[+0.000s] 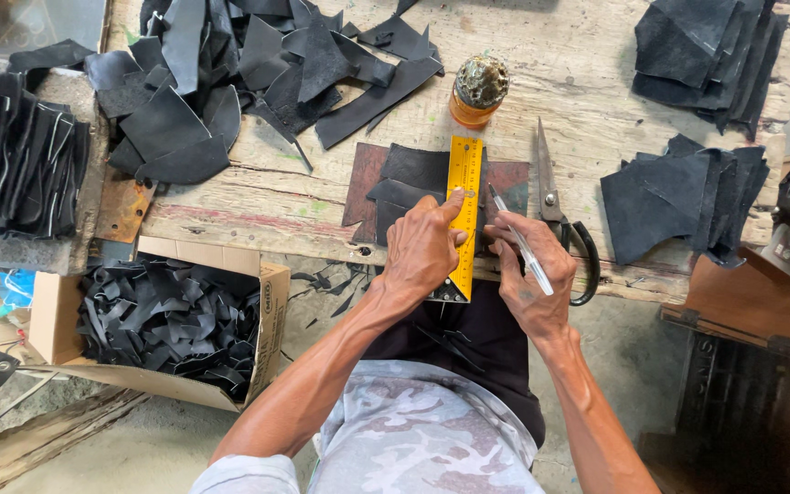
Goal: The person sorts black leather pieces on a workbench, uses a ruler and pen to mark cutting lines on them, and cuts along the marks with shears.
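Left hand (422,245) presses yellow ruler (464,206) on black leather piece (413,174); right hand (528,274) holds pen (521,242).

Scissors (555,197) just beside right hand (528,274)
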